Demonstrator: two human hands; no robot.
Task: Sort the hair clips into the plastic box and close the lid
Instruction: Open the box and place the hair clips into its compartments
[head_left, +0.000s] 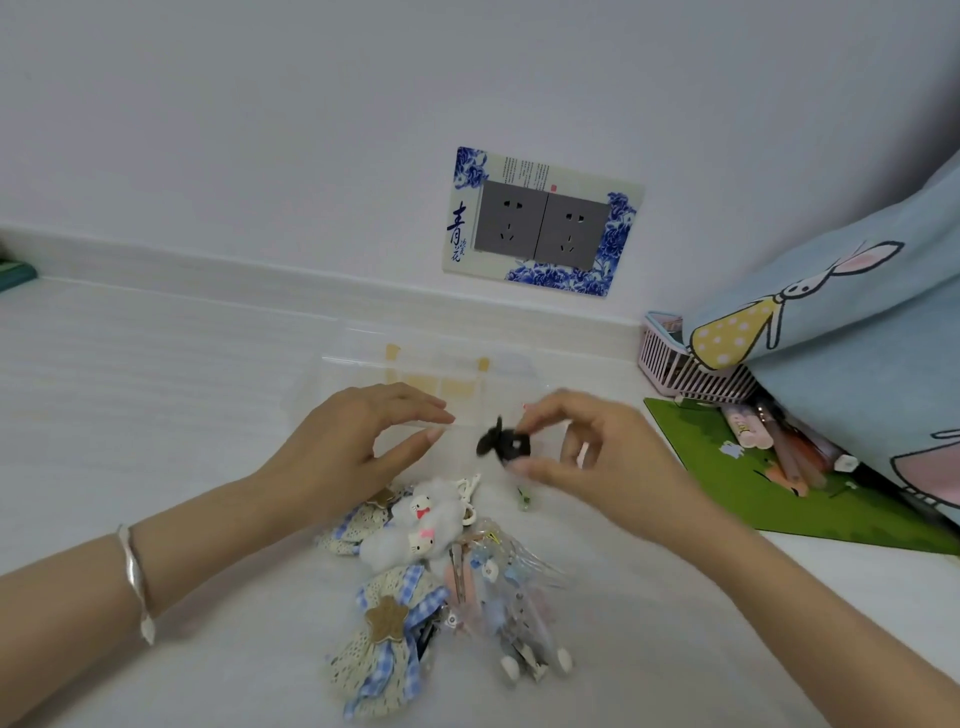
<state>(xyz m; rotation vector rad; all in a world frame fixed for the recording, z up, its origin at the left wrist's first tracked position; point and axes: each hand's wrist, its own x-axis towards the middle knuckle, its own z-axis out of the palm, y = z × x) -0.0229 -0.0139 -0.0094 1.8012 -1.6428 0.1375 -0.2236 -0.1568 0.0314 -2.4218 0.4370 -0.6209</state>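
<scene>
A clear plastic box with its lid up stands on the white surface, in front of the wall. My right hand pinches a small black hair clip above the box's near edge. My left hand holds the box's near rim between thumb and fingers. A pile of hair clips lies in front of me: two lace-and-gingham bows, fluffy white cat clips and several pastel clips. A tiny green clip lies apart, to the right.
A green mat with pens and tubes lies at the right. Behind it stand a pink basket and a blue rabbit-print pillow. A double socket is on the wall.
</scene>
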